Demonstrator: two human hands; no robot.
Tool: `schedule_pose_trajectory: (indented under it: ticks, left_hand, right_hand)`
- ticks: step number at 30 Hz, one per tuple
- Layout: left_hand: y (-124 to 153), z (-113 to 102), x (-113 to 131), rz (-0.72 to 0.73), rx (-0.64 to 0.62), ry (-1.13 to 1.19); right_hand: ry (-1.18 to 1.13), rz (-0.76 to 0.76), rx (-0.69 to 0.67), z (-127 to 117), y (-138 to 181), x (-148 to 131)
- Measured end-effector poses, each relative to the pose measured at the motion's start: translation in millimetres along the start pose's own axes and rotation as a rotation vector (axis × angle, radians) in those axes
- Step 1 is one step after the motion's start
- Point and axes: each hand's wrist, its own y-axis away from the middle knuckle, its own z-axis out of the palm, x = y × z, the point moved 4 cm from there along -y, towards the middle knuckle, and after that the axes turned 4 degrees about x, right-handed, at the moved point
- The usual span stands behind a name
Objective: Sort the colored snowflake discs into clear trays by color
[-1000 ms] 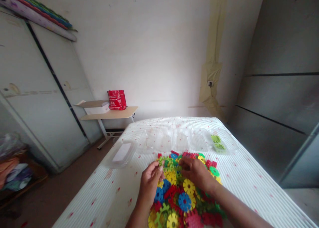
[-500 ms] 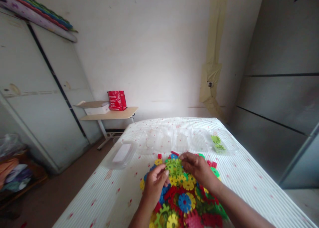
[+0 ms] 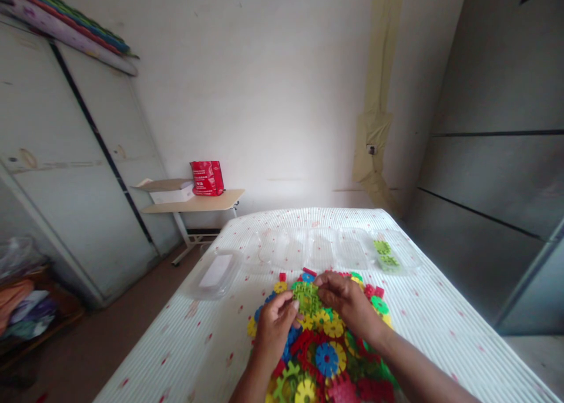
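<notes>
Between my two hands is a light-green notched building piece [image 3: 306, 297], held up over a heap of colourful plastic pieces. My left hand [image 3: 277, 321] pinches its left edge with thumb and fingers. At its upper right side, my right hand [image 3: 346, 300] has its fingers closed on the same piece; the fingertips partly cover that edge. Below lie a blue notched disc [image 3: 326, 359], a yellow notched disc [image 3: 305, 390] and red square pieces [image 3: 342, 388], heaped with several others. Two more light-green pieces [image 3: 382, 248] rest in the rightmost clear tray.
Clear plastic trays [image 3: 321, 247] stand in a row beyond the heap. A lidded clear container [image 3: 215, 274] sits at the left on the striped tablecloth [image 3: 198, 344]. Farther back, a side table [image 3: 220, 201] bears a red bag [image 3: 207, 178] and a white box [image 3: 170, 192].
My right hand has shifted slightly left along the top of the green piece, covering more of its right edge. My left hand stays nearly in place.
</notes>
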Motion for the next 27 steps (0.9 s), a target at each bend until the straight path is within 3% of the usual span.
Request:
schedule_pose_trajectory:
  ticks: [7,10,17,27]
  left_hand:
    - [-4,-3,-15,-0.095,-0.032,0.107]
    - [-5,-3,-18,-0.101,-0.018,0.153]
    - [-2,-1,-3,-0.033,0.025,0.080]
    - [0,3,0,0.017,0.006,0.050]
  right_hand:
    - [-0.024,0.009,0.026,5,0,6]
    - [0.194,-0.044,0.029,3,2,2]
    - [0.873,-0.373,0.041,10,10,-20]
    - [1.116,-0.287,0.040,28,9,-8]
